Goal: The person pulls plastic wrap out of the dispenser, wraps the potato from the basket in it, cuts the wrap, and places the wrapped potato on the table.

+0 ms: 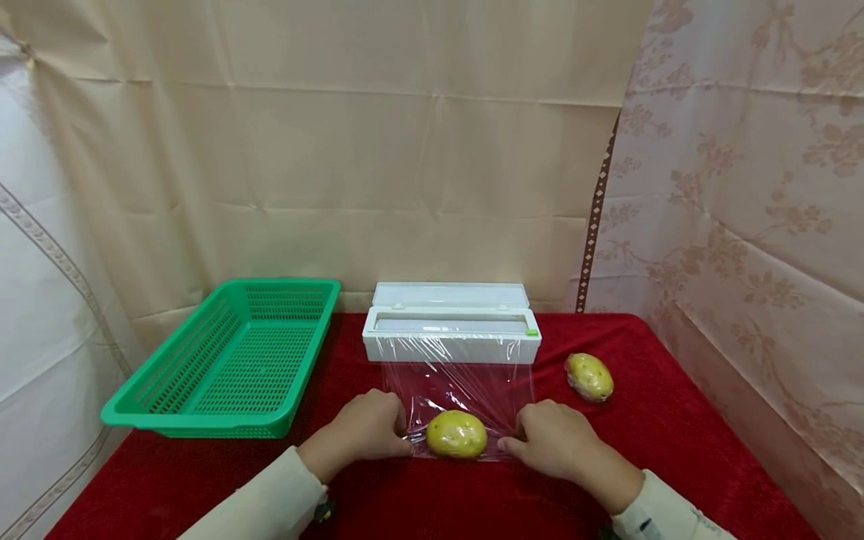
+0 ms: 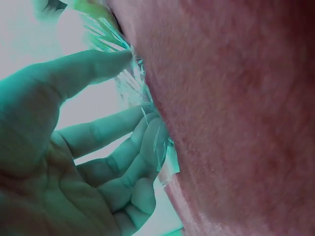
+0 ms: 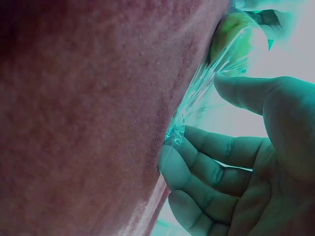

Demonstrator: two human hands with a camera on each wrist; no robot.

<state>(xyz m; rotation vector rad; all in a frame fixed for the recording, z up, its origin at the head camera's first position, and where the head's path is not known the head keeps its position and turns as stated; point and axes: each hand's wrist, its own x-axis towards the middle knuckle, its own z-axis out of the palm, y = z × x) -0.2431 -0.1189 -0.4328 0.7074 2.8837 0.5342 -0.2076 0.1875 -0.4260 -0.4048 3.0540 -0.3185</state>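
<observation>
A yellow potato (image 1: 456, 434) lies near the front of the table with clear plastic wrap (image 1: 459, 382) about it. From there the wrap runs back, creased and shiny, to the white wrap dispenser (image 1: 452, 349), whose lid stands up. My left hand (image 1: 373, 426) holds the wrap at the potato's left side, fingers curled at the gathered film (image 2: 133, 83). On the opposite side my right hand (image 1: 555, 437) holds the wrap too; its thumb (image 3: 241, 91) points toward the potato and its curled fingers meet the bunched film. A second potato (image 1: 590, 376), covered in wrap, lies to the right.
At the left stands a green plastic basket (image 1: 293, 397) with slotted sides and nothing in it. A red cloth (image 1: 661, 420) covers the table. Behind hangs a beige curtain (image 1: 405, 165), and patterned fabric (image 1: 756, 225) borders the right side. A small green slider (image 1: 532, 332) sits on the dispenser's edge.
</observation>
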